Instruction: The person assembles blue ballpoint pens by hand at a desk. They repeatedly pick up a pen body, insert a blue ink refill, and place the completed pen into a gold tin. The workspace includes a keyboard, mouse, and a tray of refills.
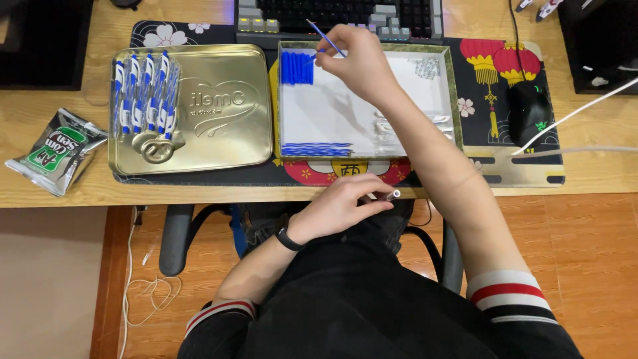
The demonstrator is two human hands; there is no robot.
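My right hand point(355, 56) reaches over a shallow white tray point(332, 113) and pinches a thin blue pen refill point(325, 38) that sticks up towards the keyboard. Just left of the fingers lies a row of short blue caps point(296, 68). More blue refills point(316, 149) lie along the tray's near edge, and clear pen parts point(425, 66) sit in its far right corner. My left hand point(342, 206) rests near my lap at the desk edge, closed on a clear pen barrel point(392, 195). A black band is on that wrist.
A gold tin lid point(212, 113) left of the tray carries several assembled blue and white pens point(143, 93). A green snack packet point(56, 149) lies at the far left. A keyboard point(339, 16) is behind the tray, a black mouse point(528, 110) to the right.
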